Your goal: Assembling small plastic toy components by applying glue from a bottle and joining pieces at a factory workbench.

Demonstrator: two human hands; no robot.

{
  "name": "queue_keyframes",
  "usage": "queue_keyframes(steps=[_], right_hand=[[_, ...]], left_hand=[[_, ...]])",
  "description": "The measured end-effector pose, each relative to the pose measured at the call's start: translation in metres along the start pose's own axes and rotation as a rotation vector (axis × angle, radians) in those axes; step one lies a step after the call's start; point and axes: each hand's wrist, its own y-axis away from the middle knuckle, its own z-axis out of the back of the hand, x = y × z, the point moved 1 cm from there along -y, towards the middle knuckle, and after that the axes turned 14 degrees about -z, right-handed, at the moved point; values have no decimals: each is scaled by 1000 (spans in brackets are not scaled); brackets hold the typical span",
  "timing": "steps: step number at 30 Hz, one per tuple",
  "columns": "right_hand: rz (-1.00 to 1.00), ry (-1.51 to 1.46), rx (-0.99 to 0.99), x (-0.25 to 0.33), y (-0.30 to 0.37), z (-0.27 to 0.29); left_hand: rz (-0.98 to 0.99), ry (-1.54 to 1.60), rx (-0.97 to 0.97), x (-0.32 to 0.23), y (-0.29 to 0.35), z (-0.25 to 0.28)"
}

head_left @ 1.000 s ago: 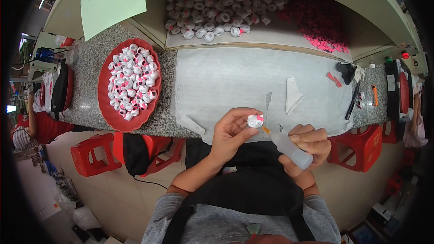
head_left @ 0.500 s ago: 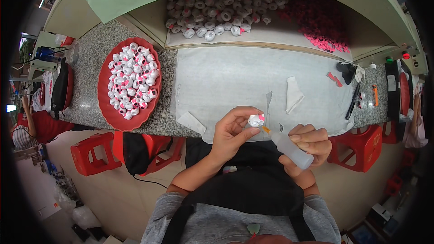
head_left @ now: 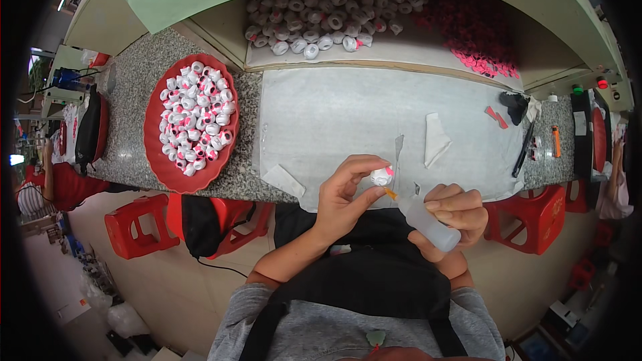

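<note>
1. L hand [head_left: 342, 194], centre, above worktop edge: thumb below & index finger above, pinching a small round white-and-pink piece [head_left: 382, 176] btwn their tips. Piece sits at the very ends, its R side sticking out past them.
2. R hand [head_left: 460, 214]: fingers curled round a translucent squeeze bottle [head_left: 430, 224], tilted, w/ its orange nozzle [head_left: 391, 194] pointing up-L, just below the piece, close to L thumb tip; can't tell if it touches.
3. Beyond hands: white sheet [head_left: 334, 110] on worktop, w/ a folded white scrap [head_left: 437, 140] toward R.
4. Off to L: scalloped red tray [head_left: 153, 144] full of similar pieces.
5. Back shelf: heap of white pieces [head_left: 321, 10] on L, pink bits [head_left: 485, 62] on R.
</note>
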Motion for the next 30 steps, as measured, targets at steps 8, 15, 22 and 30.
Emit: queue_keyframes(steps=[8, 15, 22, 30], right_hand=[[-14, 63, -57, -3, 1, 4], [-286, -184, -214, -27, -19, 33], [-542, -10, -78, -89, -103, 68], [113, 1189, -36, -161, -172, 79]], left_hand=[[-23, -46, 21, 0, -2, 1], [-9, -2, -217, -5, -6, 20], [-67, 15, -261, -10, -10, 28], [-39, -26, -270, -13, -2, 24]])
